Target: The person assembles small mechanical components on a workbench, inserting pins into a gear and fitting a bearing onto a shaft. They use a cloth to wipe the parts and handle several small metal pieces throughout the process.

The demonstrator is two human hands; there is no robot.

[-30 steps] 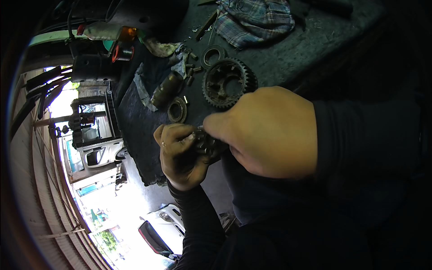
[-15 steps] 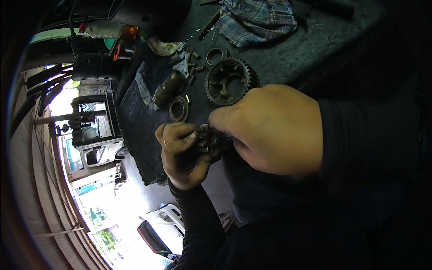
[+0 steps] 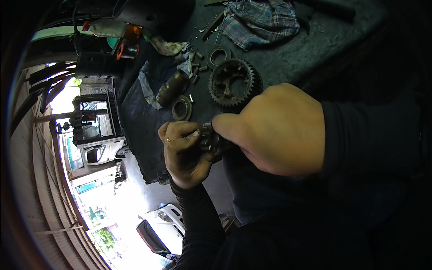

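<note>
Between my two hands is a dark, greasy metal part (image 3: 209,140) with notches or teeth, perhaps a small gear; its far side is hidden by my fingers. My left hand (image 3: 183,153) is closed round its left side, thumb pressed on its top. From the right my right hand (image 3: 276,130) grips it, with thumb against its upper edge and the other fingers mostly out of sight. Just beyond my hands lie a large toothed ring gear (image 3: 215,93) with its hollow side up, a bearing ring (image 3: 182,108) and a second ring (image 3: 219,56).
A dark workbench (image 3: 288,67) carries a brass-coloured cylinder (image 3: 173,87), several small metal rollers (image 3: 195,80), a plaid cloth (image 3: 265,22), a dirty rag (image 3: 166,46) and a clear bottle (image 3: 108,29). Past the bench's left edge are a white vehicle (image 3: 164,225) and a corrugated wall (image 3: 36,180).
The whole view has shifted slightly, so bench items sit a little to the right. Both hands keep their grip on the metal part, with only small finger movement.
</note>
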